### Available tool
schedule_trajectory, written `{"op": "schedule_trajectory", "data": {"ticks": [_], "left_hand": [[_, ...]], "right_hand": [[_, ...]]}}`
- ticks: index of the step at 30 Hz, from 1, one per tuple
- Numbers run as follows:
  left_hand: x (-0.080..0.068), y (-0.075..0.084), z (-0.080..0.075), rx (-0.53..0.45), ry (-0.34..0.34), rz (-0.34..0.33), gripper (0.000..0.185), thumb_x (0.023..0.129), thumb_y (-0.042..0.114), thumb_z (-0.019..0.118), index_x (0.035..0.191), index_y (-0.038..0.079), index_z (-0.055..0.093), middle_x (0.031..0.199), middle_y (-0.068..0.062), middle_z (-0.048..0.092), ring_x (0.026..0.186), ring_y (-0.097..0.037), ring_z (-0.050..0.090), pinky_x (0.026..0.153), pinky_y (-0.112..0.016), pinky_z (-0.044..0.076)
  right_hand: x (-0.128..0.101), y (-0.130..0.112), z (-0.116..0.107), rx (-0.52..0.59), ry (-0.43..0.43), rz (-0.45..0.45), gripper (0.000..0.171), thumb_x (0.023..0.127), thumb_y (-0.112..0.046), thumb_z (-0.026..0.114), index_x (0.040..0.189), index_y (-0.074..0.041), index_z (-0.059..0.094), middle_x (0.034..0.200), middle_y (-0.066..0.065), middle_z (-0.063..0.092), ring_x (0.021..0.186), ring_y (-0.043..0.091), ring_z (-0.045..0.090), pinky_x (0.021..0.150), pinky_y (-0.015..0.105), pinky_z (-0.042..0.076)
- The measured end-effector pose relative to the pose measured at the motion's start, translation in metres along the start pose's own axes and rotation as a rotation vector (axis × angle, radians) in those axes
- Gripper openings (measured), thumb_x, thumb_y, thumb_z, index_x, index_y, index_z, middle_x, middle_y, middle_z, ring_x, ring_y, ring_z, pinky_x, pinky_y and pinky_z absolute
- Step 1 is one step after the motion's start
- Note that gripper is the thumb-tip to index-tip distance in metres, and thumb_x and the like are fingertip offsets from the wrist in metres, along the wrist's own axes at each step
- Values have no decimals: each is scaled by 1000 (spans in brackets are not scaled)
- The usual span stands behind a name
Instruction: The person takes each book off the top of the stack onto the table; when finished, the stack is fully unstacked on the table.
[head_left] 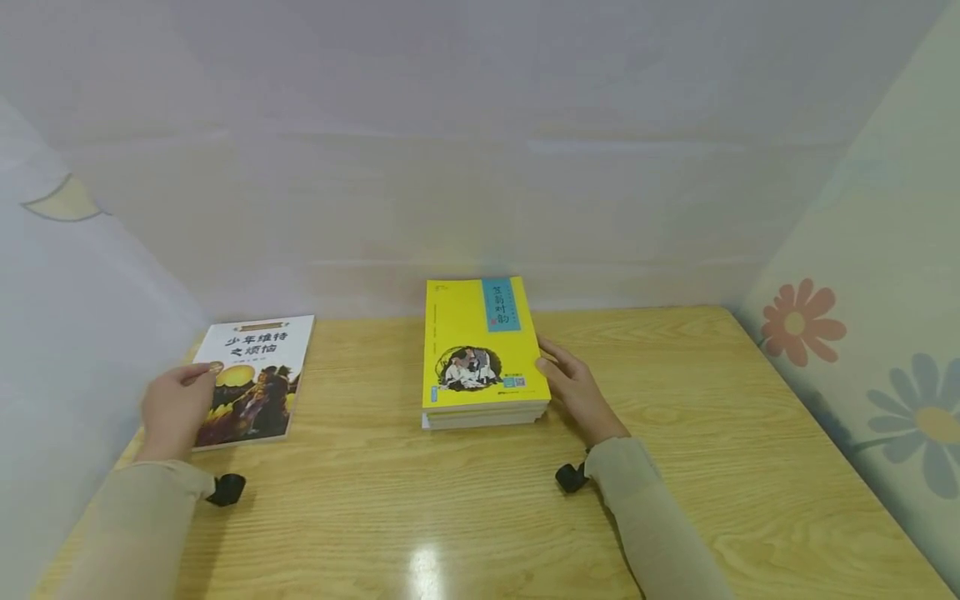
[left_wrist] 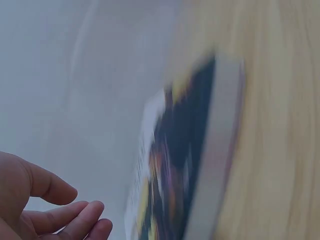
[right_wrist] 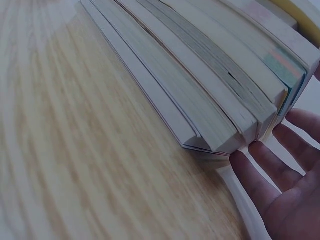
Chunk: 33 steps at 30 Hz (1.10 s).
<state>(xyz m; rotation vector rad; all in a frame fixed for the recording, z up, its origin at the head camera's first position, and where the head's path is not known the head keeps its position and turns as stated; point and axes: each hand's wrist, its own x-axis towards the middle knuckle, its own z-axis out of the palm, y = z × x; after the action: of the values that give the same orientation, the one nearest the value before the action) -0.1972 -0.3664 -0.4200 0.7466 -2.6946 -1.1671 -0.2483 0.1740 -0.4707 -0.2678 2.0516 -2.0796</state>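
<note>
— Where do we have our hands?

— Our right hand (head_left: 579, 390) lies against the right side of the stack of books (head_left: 483, 412) in the middle of the wooden table (head_left: 480, 500). The fingers (right_wrist: 260, 175) are straight and relaxed, their tips touching the stack's edge near the bottom corner; nothing is gripped. On top of the stack we see a yellow book (head_left: 477, 342) lying flat.

— And our left hand?

— Our left hand (head_left: 176, 407) is at the left edge of the single book (head_left: 253, 379), the one with the white title band and dark picture, lying flat near the table's left corner, well apart from the stack. From the head view the thumb sits over the cover's edge, but we cannot tell whether it pinches the book or only touches it. The left wrist view is blurred: loosely bent fingers (left_wrist: 75, 220) beside the book's edge (left_wrist: 210, 165).
</note>
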Motion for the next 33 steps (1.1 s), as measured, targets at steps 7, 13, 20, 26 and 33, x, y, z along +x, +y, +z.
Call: {"op": "schedule_trajectory", "data": {"ticks": [7,13,20,26,33], "left_hand": [[-28,67,56,-63,-82,274,50,108,31,43,143,-3,53,133,-30,59,111,-42,61,82,-48,54],[-53,119,99,-204,-232,350,43,108,20,46,145,-2,51,140,-23,57,128,-39,54,106,-52,46],[-65,146,136,-497,-433,225,42,106,18,50,143,-2,53,142,-22,55,127,-35,56,106,-47,48],[-67,145,147,-642,-578,105,46,106,19,49,145,-5,49,146,-21,51,129,-31,54,108,-40,47],[-69,148,148,-711,-638,65,46,107,20,49,145,-5,49,146,-20,52,131,-30,53,107,-37,48]], "right_hand": [[-2,4,-2,-2,3,-1,62,98,-51,62,154,-33,43,153,-1,48,128,23,58,111,44,44],[-1,4,-3,-33,20,-5,60,98,-53,61,153,-36,44,154,-5,46,131,20,56,113,46,42],[0,3,0,-13,3,-10,59,98,-51,61,152,-35,45,152,-4,49,128,22,59,109,43,46],[1,7,0,-8,6,-1,60,98,-51,61,153,-33,45,156,-4,42,130,22,56,110,44,45],[1,6,-1,-21,21,-12,62,97,-53,62,153,-34,45,158,-7,39,135,18,52,111,43,44]]}}
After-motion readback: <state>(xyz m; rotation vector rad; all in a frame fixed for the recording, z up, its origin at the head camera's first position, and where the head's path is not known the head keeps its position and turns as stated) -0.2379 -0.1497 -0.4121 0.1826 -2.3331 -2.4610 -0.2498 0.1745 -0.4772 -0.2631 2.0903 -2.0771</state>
